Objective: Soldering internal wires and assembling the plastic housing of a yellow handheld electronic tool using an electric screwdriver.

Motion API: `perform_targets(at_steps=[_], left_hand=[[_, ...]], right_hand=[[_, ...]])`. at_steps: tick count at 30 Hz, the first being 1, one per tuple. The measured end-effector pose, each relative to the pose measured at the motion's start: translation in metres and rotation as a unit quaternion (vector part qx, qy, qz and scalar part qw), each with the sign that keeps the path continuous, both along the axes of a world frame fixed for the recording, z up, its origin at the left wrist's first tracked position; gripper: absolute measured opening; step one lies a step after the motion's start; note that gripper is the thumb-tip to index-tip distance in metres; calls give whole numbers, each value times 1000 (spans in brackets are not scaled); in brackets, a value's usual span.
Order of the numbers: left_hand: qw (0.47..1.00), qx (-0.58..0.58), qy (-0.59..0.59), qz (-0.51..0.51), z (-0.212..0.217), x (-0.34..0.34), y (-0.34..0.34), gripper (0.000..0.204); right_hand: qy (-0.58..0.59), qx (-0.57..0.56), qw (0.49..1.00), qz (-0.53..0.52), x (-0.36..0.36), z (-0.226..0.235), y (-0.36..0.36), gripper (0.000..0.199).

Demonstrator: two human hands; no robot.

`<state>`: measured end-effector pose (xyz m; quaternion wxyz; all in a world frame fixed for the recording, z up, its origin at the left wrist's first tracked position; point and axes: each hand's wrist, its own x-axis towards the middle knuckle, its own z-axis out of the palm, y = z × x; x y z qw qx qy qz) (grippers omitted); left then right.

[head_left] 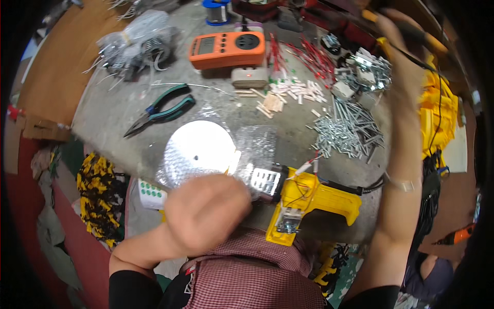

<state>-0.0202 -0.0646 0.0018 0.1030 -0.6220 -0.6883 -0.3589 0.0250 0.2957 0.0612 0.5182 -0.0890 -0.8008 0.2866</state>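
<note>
left hand [206,213] fisted, blurred, over yellow tool [314,198]; right hand [399,38] raised, seemingly gripping orange-handled tool [427,38].

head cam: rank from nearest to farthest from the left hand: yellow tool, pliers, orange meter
1. Yellow tool, just right of the left hand.
2. Pliers, up and left on the bench.
3. Orange meter, far side, top centre.

I am seeing the yellow tool housing [319,198] lying opened on the grey bench, wires showing, its metal nozzle [265,181] pointing left toward the plastic bag [206,149].
</note>
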Motion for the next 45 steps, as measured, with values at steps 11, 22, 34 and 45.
perform_targets(at_steps=[11, 22, 34, 45], left_hand=[[949, -182, 159, 201, -25, -121, 67, 18], [983, -165, 28, 72, -31, -146, 73, 16], [986, -93, -126, -60, 32, -24, 41, 38], [966, -162, -164, -120, 24, -1, 35, 23]], right_hand=[[136, -393, 909, -36, 160, -29, -90, 22], [139, -460, 875, 54, 166, -65, -97, 20], [46, -513, 852, 90, 163, -71, -102, 20], [20, -499, 862, 90, 160, -74, -112, 19]])
